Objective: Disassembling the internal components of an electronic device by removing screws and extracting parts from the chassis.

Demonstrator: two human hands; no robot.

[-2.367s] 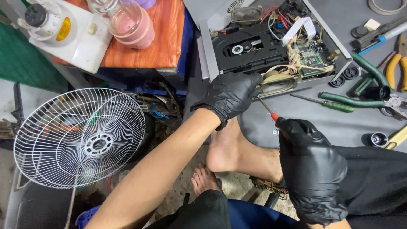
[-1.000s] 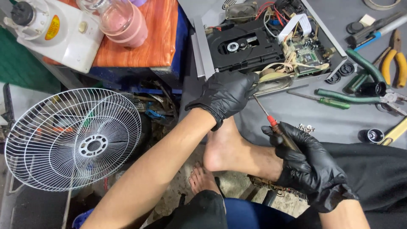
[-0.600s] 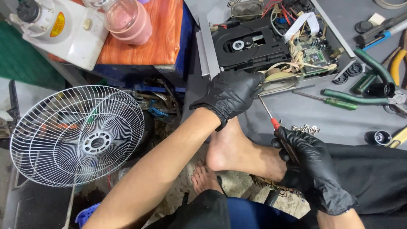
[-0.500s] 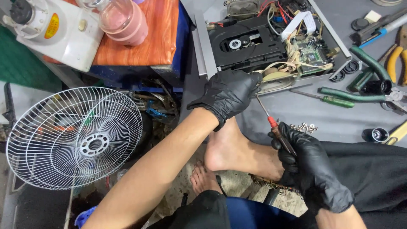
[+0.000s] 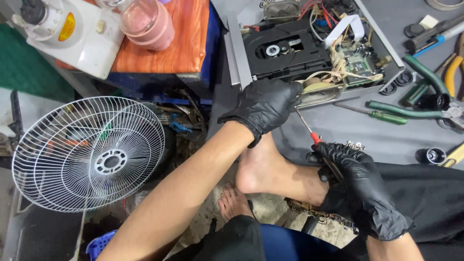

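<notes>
An opened disc player (image 5: 309, 48) with a black drive tray, circuit board and loose wires lies on the grey table (image 5: 338, 130). My left hand (image 5: 263, 106), in a black glove, rests on the player's front edge and holds it steady. My right hand (image 5: 357, 181), also gloved, grips a red-handled screwdriver (image 5: 309, 129). Its thin shaft points up toward the player's front, just right of my left hand. A bare foot (image 5: 261, 164) rests against the table edge between my two arms.
A white wire fan guard (image 5: 89, 154) stands at lower left. A white blender base (image 5: 72, 29) and pink jar (image 5: 147, 24) sit on an orange wooden board (image 5: 179, 48). Green-handled tools (image 5: 386, 113), pliers (image 5: 452, 72) and small parts lie at right.
My right hand has shifted its grip on the screwdriver and brought the tip up against the player's front edge. My left hand stays on the player.
</notes>
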